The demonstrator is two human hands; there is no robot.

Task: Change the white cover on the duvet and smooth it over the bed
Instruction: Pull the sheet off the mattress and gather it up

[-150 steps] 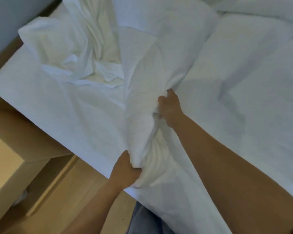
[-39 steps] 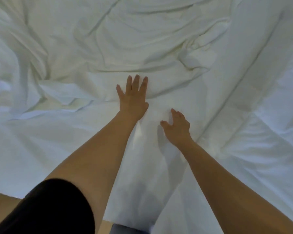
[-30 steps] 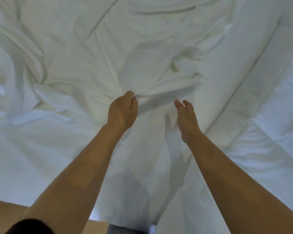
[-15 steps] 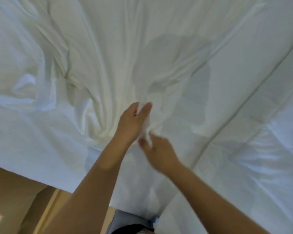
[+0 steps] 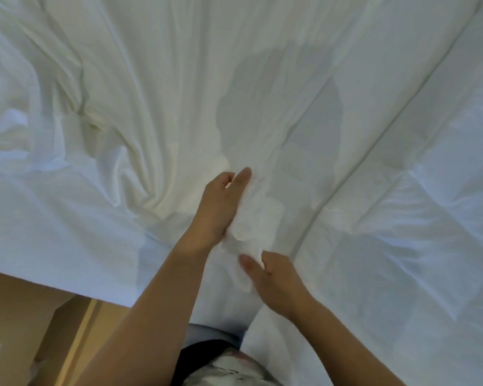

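The white cover (image 5: pixel 156 87) lies rumpled across the bed, its folds running down to a bunched ridge (image 5: pixel 255 221) near the front edge. My left hand (image 5: pixel 221 207) grips the upper part of that ridge, thumb and fingers curled round the cloth. Just below it, my right hand (image 5: pixel 273 277) pinches the ridge's lower end between thumb and fingers. To the right, the puffier white duvet (image 5: pixel 418 224) lies flat, with a straight seam running diagonally past my right hand.
The bed's front edge (image 5: pixel 67 282) crosses the lower left, with a tan wooden floor and furniture (image 5: pixel 39 330) below it. My own clothing (image 5: pixel 223 360) shows at the bottom centre, close against the bed.
Both hands went from flat on the cover to gathering it. They have drawn the bunched cloth toward me, and my right hand has moved lower along the ridge.
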